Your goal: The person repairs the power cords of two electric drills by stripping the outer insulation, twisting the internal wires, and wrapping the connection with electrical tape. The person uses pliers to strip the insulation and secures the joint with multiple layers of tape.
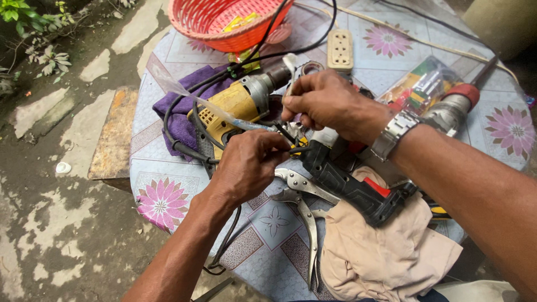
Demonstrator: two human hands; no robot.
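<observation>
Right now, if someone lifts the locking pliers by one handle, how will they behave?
The locking pliers look all metal, so probably heavy for their size and stiff. Their handles are splayed apart, so the free one may swing. One end lies under the black power tool, beside the beige cloth, so lifting may snag or drag.

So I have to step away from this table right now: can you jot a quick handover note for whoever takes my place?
Left hand: pinching thin black wires beside the yellow power tool.
Right hand: fingers closed on the same small part, above the black tool handle.
Nearby: locking pliers lie free on the round table, beige cloth under the handle, orange basket at the far edge.
Done: cannot tell.
Left: the wires are not yet released.
</observation>
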